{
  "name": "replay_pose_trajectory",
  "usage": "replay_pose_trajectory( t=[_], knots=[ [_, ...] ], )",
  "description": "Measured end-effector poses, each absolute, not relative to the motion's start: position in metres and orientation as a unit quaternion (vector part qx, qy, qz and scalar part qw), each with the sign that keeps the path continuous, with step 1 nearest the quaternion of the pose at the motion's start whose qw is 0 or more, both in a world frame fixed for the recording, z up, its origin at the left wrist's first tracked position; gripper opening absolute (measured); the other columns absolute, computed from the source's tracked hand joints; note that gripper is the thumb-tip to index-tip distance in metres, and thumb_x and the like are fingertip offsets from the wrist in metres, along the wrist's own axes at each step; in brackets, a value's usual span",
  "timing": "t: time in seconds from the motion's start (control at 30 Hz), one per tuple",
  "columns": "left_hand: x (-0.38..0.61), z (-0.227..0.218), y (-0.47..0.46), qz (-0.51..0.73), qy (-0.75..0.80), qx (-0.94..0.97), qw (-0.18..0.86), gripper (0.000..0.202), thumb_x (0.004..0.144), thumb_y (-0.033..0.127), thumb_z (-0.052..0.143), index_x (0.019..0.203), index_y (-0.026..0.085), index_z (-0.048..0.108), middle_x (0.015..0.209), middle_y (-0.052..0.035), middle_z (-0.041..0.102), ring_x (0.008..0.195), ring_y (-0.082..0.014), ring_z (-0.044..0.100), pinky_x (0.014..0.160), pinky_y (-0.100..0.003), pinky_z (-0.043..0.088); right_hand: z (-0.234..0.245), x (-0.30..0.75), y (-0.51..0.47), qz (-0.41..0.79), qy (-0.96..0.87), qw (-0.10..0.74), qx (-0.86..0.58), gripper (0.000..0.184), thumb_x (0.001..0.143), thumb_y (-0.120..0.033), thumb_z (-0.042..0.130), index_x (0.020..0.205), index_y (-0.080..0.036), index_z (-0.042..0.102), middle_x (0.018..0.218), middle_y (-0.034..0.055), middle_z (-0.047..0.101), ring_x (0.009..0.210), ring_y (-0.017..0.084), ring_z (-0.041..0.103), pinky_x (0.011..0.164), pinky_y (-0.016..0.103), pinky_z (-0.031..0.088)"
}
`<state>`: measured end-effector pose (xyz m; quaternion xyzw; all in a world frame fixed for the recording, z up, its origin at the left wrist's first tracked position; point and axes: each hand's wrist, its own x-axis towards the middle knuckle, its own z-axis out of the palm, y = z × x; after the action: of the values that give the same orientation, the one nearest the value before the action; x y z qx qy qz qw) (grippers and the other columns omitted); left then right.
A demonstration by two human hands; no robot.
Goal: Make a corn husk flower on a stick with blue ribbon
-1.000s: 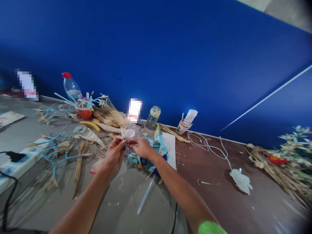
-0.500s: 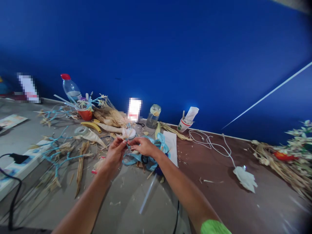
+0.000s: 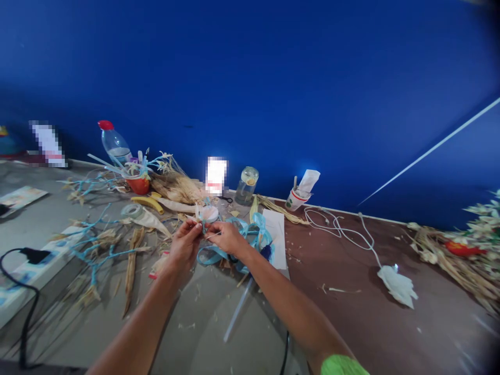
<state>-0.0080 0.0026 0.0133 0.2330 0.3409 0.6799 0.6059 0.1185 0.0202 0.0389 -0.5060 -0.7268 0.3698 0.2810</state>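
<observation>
My left hand (image 3: 186, 240) pinches a small pale dried-husk flower (image 3: 198, 212) by its blue-wrapped stem. The fingers of my right hand (image 3: 227, 237) are closed at the same stem, close beside the left fingertips; a thin strand shows there, too small to make out well. A loose tangle of light-blue ribbon (image 3: 211, 256) lies under and behind my right hand, with a dark blue object (image 3: 266, 252) partly hidden in it. From below the right forearm a translucent stick (image 3: 237, 311) sticks out. Just behind my fingers sits a round white lid (image 3: 210, 212).
Blue-wrapped branches with husk flowers (image 3: 94, 255) lie left, near a power strip (image 3: 50, 265). At the back stand a red cup (image 3: 137, 185), a plastic bottle (image 3: 114, 143), a glass jar (image 3: 247, 186) and a white cup (image 3: 296, 200). A white cable (image 3: 339, 229) lies right.
Both hands stay together at the flower stem, with small finger shifts. My right hand has moved slightly left and down. The view has turned a little.
</observation>
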Motion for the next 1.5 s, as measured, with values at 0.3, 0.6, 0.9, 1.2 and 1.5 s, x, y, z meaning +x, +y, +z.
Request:
replay_pose_trajectory(
  t=[0.3, 0.6, 0.9, 1.2, 1.5],
  knots=[
    [-0.006, 0.019, -0.001, 0.660, 0.355, 0.238, 0.618, 0.022, 0.058, 0.020, 0.076, 0.069, 0.015, 0.058, 0.074, -0.0002, 0.067, 0.059, -0.0072, 0.057, 0.060, -0.020, 0.044, 0.037, 0.132, 0.017, 0.437, -0.683, 0.377, -0.448, 0.008, 0.071, -0.022, 0.055, 0.069, -0.017, 0.062, 0.067, -0.0022, 0.060, 0.065, 0.012, 0.053, 0.065, 0.023, 0.042],
    [-0.005, 0.011, 0.000, 0.652, 0.349, 0.254, 0.623, 0.019, 0.062, 0.022, 0.075, 0.072, 0.015, 0.061, 0.074, -0.0015, 0.066, 0.066, -0.0090, 0.059, 0.064, -0.021, 0.046, 0.032, 0.135, 0.014, 0.475, -0.649, 0.388, -0.449, 0.011, 0.071, -0.026, 0.056, 0.070, -0.018, 0.063, 0.065, -0.0026, 0.059, 0.063, 0.011, 0.052, 0.061, 0.022, 0.041],
    [-0.003, 0.014, -0.002, 0.636, 0.364, 0.258, 0.629, 0.023, 0.056, 0.019, 0.078, 0.069, 0.014, 0.060, 0.072, 0.0004, 0.066, 0.054, -0.0064, 0.055, 0.055, -0.018, 0.045, 0.037, 0.130, 0.011, 0.367, -0.704, 0.322, -0.516, 0.005, 0.071, -0.019, 0.060, 0.069, -0.018, 0.065, 0.071, -0.0010, 0.066, 0.070, 0.014, 0.058, 0.069, 0.025, 0.041],
    [-0.005, 0.015, -0.001, 0.624, 0.353, 0.249, 0.651, 0.023, 0.055, 0.021, 0.079, 0.068, 0.015, 0.061, 0.064, -0.0004, 0.066, 0.056, -0.0087, 0.057, 0.054, -0.018, 0.045, 0.038, 0.131, 0.005, 0.369, -0.708, 0.316, -0.512, 0.008, 0.074, -0.022, 0.061, 0.072, -0.019, 0.069, 0.072, -0.0014, 0.068, 0.070, 0.014, 0.059, 0.069, 0.024, 0.042],
    [-0.004, 0.016, -0.002, 0.620, 0.347, 0.253, 0.657, 0.022, 0.054, 0.020, 0.079, 0.065, 0.015, 0.061, 0.061, -0.0002, 0.064, 0.058, -0.0087, 0.057, 0.056, -0.018, 0.045, 0.029, 0.135, 0.008, 0.415, -0.675, 0.324, -0.517, 0.013, 0.074, -0.020, 0.058, 0.075, -0.020, 0.071, 0.069, -0.0013, 0.067, 0.069, 0.014, 0.059, 0.071, 0.025, 0.044]
  ],
)
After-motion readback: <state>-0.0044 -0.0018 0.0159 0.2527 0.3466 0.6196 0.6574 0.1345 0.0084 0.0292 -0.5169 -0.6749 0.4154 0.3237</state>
